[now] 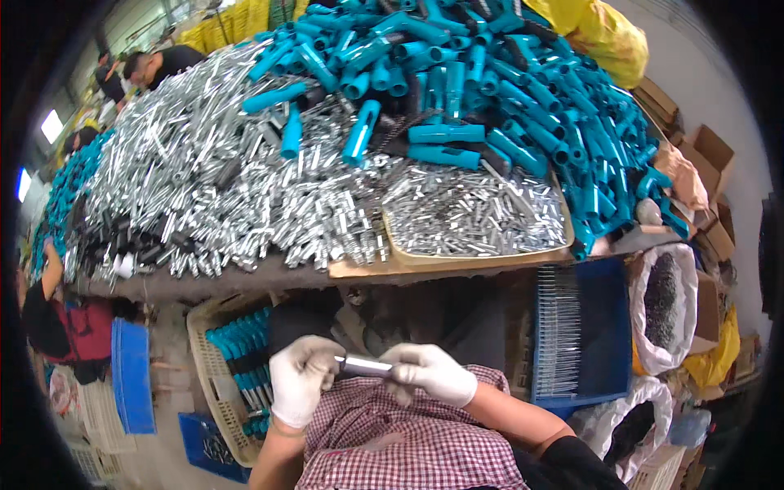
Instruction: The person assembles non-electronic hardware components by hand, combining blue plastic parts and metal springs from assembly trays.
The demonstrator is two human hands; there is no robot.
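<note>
In front of my checked apron, a short shiny metal tube (367,366) with a dark left end lies nearly level between my two white-gloved hands. My left hand (299,377) is closed, its fingers pinched at the dark end. My right hand (426,372) grips the other end between thumb and fingers. Just beyond the hands is the table's front edge, with a shallow tray (482,260) of small metal pins on it. A big heap of loose silver metal parts (204,180) spreads to the left of the tray.
Teal plastic handles (457,90) are piled high at the back and right. At my left stands a cream crate (201,351) of teal-handled pieces. A blue bin (600,327) with rows of metal rods is at the right, near white sacks (688,302). Other people work far left.
</note>
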